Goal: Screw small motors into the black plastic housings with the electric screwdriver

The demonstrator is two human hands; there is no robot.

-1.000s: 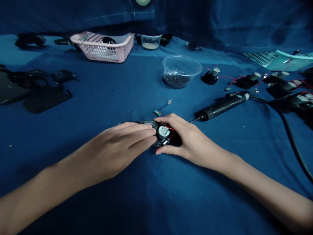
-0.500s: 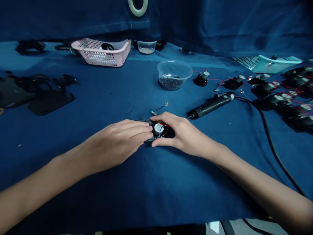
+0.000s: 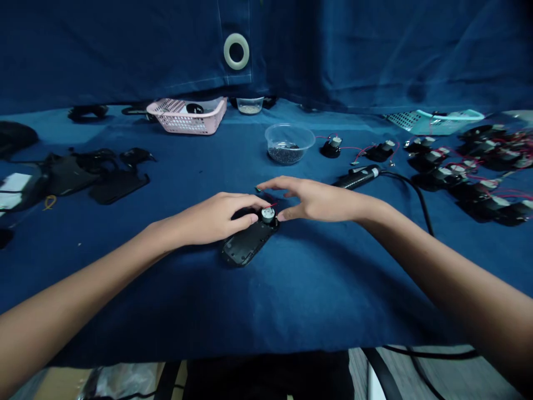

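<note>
A black plastic housing (image 3: 246, 243) lies tilted on the blue cloth, its long part pointing down and left. At its upper right end sits a round silver motor (image 3: 268, 215) with a red wire. My left hand (image 3: 216, 218) has thumb and fingers around the housing beside the motor. My right hand (image 3: 312, 199) is just right of the motor, thumb and fingers apart, the thumb close to the housing's edge. Near its fingertips lies a small green circuit board (image 3: 259, 189), partly hidden.
A black electric screwdriver (image 3: 357, 178) lies behind my right hand, its cable running right. Beyond are a clear bowl of screws (image 3: 289, 145), a pink basket (image 3: 187, 123), a teal basket (image 3: 437, 123), wired motor units (image 3: 441, 176) and black shells (image 3: 116, 186).
The housing has turned, and its long part now shows below my left hand. My right hand has opened and moved off to the right and up. The view has tilted down.
</note>
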